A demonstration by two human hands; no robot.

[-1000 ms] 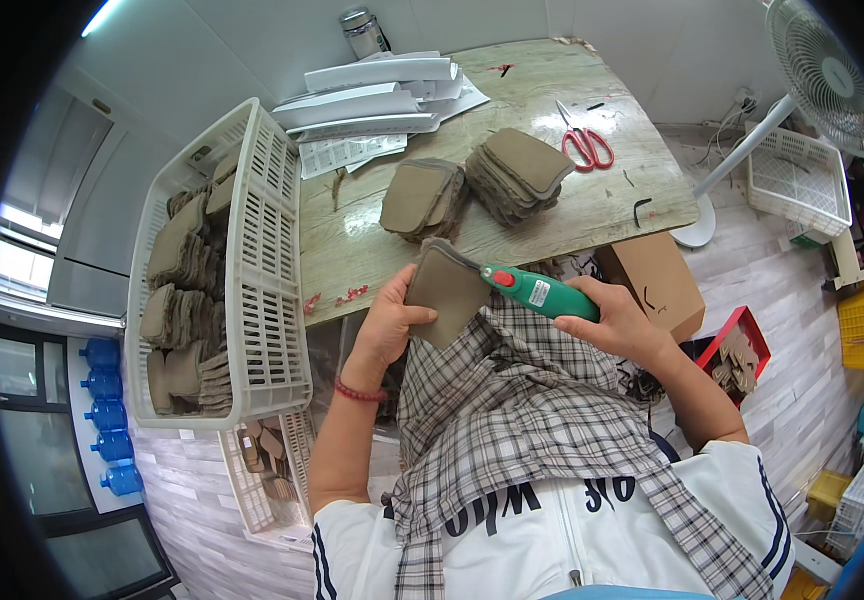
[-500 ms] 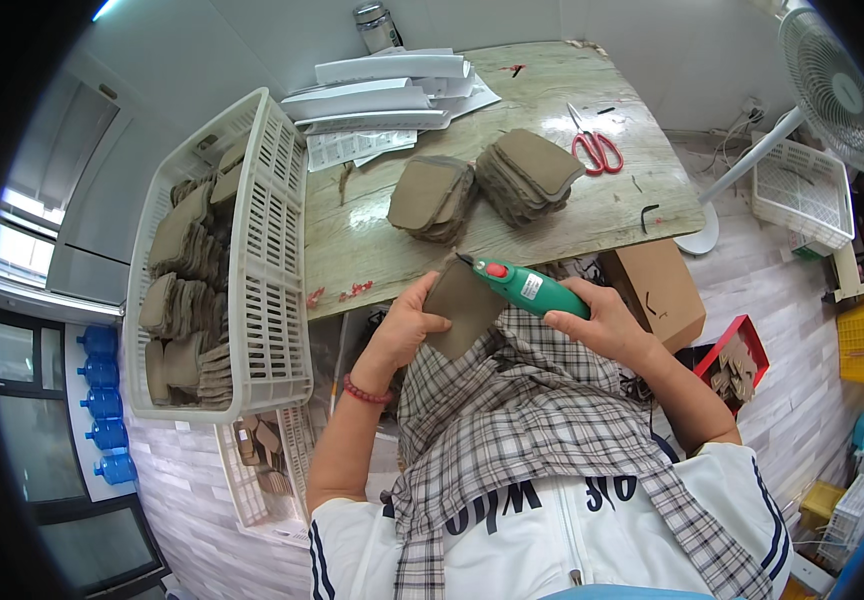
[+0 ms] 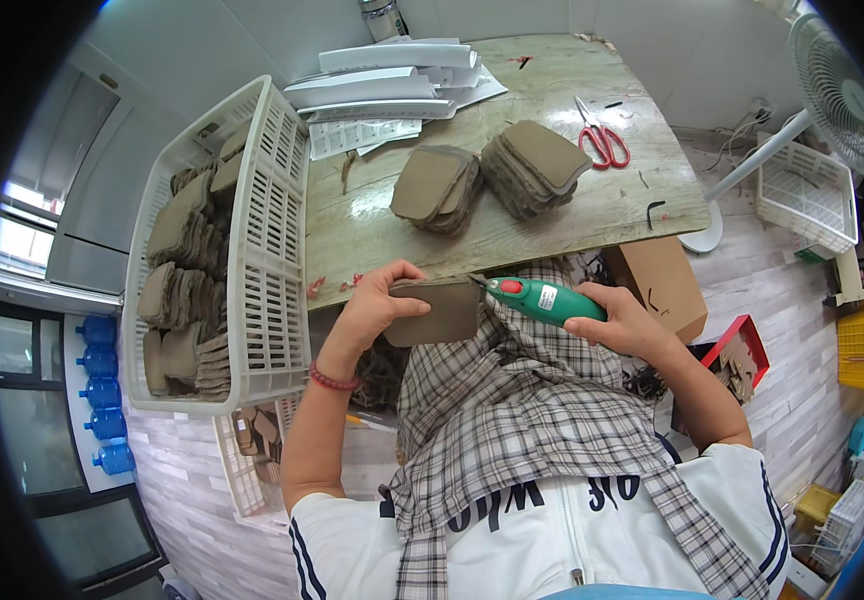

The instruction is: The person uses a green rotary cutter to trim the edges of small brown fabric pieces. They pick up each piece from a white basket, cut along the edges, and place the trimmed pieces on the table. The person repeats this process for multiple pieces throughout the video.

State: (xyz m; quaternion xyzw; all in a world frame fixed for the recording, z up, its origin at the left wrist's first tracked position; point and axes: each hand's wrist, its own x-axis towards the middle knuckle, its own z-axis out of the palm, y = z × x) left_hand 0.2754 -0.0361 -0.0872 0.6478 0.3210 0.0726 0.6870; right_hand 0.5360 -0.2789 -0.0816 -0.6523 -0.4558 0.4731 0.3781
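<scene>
Left hand gripping brown leather piece with curled fingers, right hand at three o'clock clasping green rotary tool, tip touching piece's edge, stacked pieces lying at twelve o'clock.

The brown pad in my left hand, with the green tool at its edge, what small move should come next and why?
Probably draw the green tool along the upper edge of the brown pad. Its tip sits at the pad's top right corner, the right hand grips the tool body, and the left hand pinches the pad's left side clear of that edge, above the checked cloth on the lap.
</scene>
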